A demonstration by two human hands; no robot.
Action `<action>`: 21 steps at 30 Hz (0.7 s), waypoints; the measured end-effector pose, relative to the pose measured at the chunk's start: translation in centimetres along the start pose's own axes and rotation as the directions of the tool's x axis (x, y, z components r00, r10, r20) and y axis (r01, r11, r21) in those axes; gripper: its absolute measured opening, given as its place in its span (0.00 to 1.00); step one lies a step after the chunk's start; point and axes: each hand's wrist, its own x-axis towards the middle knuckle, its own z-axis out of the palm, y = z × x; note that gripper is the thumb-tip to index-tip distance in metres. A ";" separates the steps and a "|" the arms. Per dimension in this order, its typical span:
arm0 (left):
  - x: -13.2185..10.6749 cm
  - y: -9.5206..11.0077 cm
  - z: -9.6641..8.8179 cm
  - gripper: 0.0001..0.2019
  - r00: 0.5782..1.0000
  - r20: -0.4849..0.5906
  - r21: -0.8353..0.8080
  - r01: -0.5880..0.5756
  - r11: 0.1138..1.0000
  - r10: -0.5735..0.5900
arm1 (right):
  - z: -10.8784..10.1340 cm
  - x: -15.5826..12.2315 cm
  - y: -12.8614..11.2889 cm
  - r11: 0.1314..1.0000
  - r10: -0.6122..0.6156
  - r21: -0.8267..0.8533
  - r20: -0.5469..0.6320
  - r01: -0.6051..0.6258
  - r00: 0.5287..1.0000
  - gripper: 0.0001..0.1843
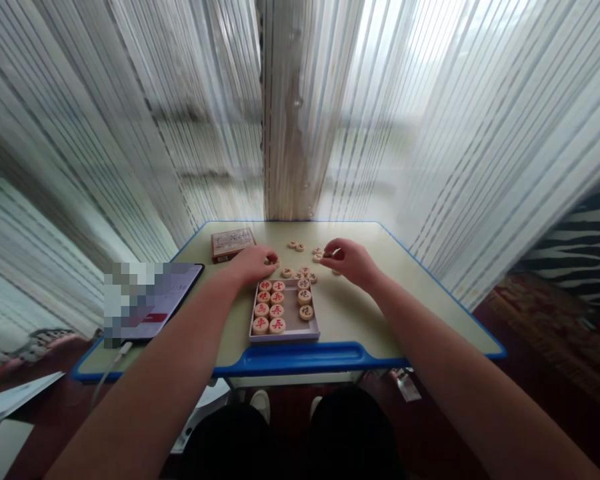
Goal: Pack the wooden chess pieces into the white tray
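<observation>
A shallow white box [293,338] sits near the front of the table with round wooden Chinese chess pieces inside. Two columns with red characters [277,311] fill its left side, and black-lettered pieces [306,313] line its right side. Just beyond the box's far left corner, my left hand [253,264] is closed in a pinch around a chess piece, mostly covered by the fingers. My right hand [349,259] pinches another chess piece [329,254] at the right, above the tabletop. Several loose pieces [300,247] lie between and beyond my hands, some close to the box's far edge.
The lidded cardboard box [233,243] lies at the back left of the table [395,300]. A tablet [165,303] with a cable rests on the left side. A blue pencil groove [303,357] runs along the front edge. Striped curtains [290,113] hang behind.
</observation>
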 end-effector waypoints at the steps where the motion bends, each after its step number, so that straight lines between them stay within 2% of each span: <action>1: 0.0 0.0 0.0 0.15 1.000 0.002 -0.001 0.004 1.000 -0.004 | 0.3 -0.1 -0.1 0.998 -0.010 0.055 0.030 0.008 0.999 0.12; 5: 0.0 0.1 -0.1 0.15 1.000 -0.006 -0.006 0.017 1.000 -0.017 | 1.0 -0.2 0.2 0.982 -0.028 0.187 0.138 0.002 0.990 0.13; 11: -0.2 0.2 -0.2 0.14 1.000 -0.008 -0.005 0.008 1.000 -0.008 | 0.9 -0.2 -0.1 0.960 0.009 0.276 0.157 -0.053 0.988 0.17; 16: -0.2 0.2 -0.2 0.14 1.000 -0.017 -0.006 -0.001 1.000 0.001 | 0.6 -0.6 -1.2 0.920 -0.012 0.384 0.229 -0.080 0.973 0.16; 19: -0.2 0.1 -0.2 0.14 1.000 -0.009 -0.017 0.005 1.000 -0.006 | 0.0 -1.2 -2.0 0.922 -0.063 0.381 0.315 -0.066 0.947 0.16; 21: -0.1 0.1 -0.2 0.14 1.000 -0.002 -0.020 0.006 1.000 -0.006 | -0.4 -1.7 -2.7 0.947 -0.112 0.322 0.395 -0.023 0.912 0.16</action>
